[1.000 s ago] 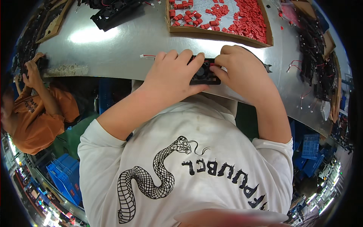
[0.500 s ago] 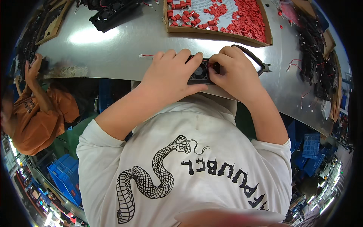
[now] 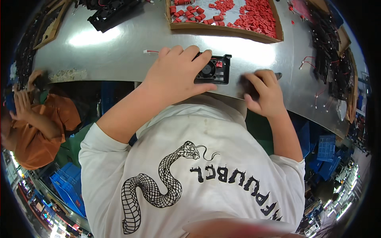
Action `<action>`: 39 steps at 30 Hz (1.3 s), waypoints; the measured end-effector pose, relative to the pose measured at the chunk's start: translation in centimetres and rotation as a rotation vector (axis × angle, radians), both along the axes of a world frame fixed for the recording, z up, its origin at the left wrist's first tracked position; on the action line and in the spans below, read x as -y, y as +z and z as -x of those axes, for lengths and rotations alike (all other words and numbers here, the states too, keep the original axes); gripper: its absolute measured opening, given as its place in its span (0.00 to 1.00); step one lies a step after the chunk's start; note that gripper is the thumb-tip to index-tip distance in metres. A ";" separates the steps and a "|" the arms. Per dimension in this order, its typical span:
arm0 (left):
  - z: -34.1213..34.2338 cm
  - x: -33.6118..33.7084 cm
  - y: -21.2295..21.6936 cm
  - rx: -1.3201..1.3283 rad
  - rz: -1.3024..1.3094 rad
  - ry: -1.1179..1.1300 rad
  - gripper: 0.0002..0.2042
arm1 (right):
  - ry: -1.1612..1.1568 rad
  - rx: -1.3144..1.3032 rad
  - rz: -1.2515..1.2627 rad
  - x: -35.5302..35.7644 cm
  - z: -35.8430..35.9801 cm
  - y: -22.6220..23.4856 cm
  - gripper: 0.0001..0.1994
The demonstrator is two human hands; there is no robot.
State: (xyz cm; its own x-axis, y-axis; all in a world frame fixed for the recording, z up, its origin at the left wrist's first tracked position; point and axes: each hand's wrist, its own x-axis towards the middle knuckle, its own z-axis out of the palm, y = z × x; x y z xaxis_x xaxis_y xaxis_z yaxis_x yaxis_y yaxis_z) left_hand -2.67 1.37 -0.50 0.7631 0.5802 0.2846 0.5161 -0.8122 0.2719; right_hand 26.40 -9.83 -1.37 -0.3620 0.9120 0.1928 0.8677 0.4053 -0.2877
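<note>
My left hand is closed over the left part of a black plastic housing, thumb along its near edge and fingers over the far edge. A small black fan sits in the housing, with a small red part beside it. A wire lead with a white connector sticks out past my left fingers. Right of the housing, at the table edge, my right hand is curled around pliers. Their dark handles are smeared by motion and mostly hidden by the hand.
A cardboard tray of red parts stands across the metal table. Black housings lie at the far left, and more black parts with wires at the right. Another person in an orange shirt sits at the left.
My right hand has left the housing and moved right and nearer, onto the pliers, uncovering the housing's right end and the red part. My left hand stays on the housing.
</note>
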 end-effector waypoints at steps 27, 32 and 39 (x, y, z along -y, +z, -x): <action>-2.0 -0.1 0.9 -0.122 0.099 -0.086 0.34 | 0.261 -1.360 0.379 -6.5 3.3 6.4 0.30; -3.7 0.5 1.5 -0.001 0.080 -0.150 0.31 | 1.014 -1.414 0.307 -7.7 -0.1 9.4 0.21; -2.4 0.8 0.2 -0.018 0.112 -0.125 0.32 | 0.503 -1.438 0.237 -7.3 2.9 6.4 0.36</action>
State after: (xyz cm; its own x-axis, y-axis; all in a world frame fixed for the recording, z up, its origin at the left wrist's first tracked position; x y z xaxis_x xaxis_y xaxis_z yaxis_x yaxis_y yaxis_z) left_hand -0.25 0.59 -0.29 0.8356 0.5080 0.2088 0.4190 -0.8354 0.3558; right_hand 23.47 -2.56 4.98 -0.2728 0.8157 0.5100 -0.3980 0.3869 -0.8318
